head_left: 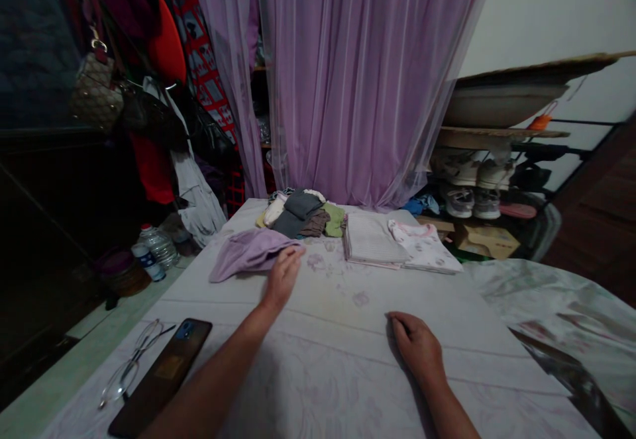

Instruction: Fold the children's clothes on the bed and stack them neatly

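My bare left forearm (209, 386) overlapped one edge of the flat brown-cased smartphone (161, 376). The print on the small white-and-blue plastic bottle (148, 261) was too small to read, and the folded garments in the heaped grey, green and cream pile (298, 214) hid one another.

The left hand (284, 279) rests against a crumpled lilac cloth (247, 255) on a pale patterned sheet (342, 366), while the right hand (416, 348) lies palm-down well apart from it. Folded clothes (303, 215) sit beyond; a smartphone (163, 373) and glasses (130, 366) lie near the left forearm.
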The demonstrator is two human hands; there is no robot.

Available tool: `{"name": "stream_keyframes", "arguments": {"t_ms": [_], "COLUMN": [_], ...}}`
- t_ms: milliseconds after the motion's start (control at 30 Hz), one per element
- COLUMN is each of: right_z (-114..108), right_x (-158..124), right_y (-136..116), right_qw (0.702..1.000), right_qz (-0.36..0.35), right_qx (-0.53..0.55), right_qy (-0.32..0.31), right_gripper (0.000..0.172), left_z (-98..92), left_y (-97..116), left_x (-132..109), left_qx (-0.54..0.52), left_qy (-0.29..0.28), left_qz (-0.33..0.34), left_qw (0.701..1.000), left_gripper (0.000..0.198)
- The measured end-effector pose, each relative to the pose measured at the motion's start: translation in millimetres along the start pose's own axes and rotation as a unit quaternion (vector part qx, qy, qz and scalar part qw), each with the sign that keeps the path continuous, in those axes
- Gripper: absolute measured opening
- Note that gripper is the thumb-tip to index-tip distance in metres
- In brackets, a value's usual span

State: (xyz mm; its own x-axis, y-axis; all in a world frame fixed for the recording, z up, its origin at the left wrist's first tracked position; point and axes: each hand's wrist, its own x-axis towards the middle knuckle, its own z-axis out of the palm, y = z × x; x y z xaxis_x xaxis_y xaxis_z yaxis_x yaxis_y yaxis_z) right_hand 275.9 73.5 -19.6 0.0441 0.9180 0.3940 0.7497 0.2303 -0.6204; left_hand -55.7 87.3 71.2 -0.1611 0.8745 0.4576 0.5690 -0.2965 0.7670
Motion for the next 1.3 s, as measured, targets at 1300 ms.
{"name": "stream_keyframes", "arguments": {"t_ms": [1300], "right_z": [30], "right_x": [9], "right_y": [-88], "right_qw": [0.995], "right_qz": [-0.005], "right_qx": [0.046], "right_qy": [-0.093], "right_gripper": [0.034], "left_z": [-48.6], "left_y": [-67], "left_x": [-46], "left_qx": [0.011], "left_qy": [-0.016], "left_qz": [-0.128], "left_qw": [0.992], "left_gripper": [0.035]}}
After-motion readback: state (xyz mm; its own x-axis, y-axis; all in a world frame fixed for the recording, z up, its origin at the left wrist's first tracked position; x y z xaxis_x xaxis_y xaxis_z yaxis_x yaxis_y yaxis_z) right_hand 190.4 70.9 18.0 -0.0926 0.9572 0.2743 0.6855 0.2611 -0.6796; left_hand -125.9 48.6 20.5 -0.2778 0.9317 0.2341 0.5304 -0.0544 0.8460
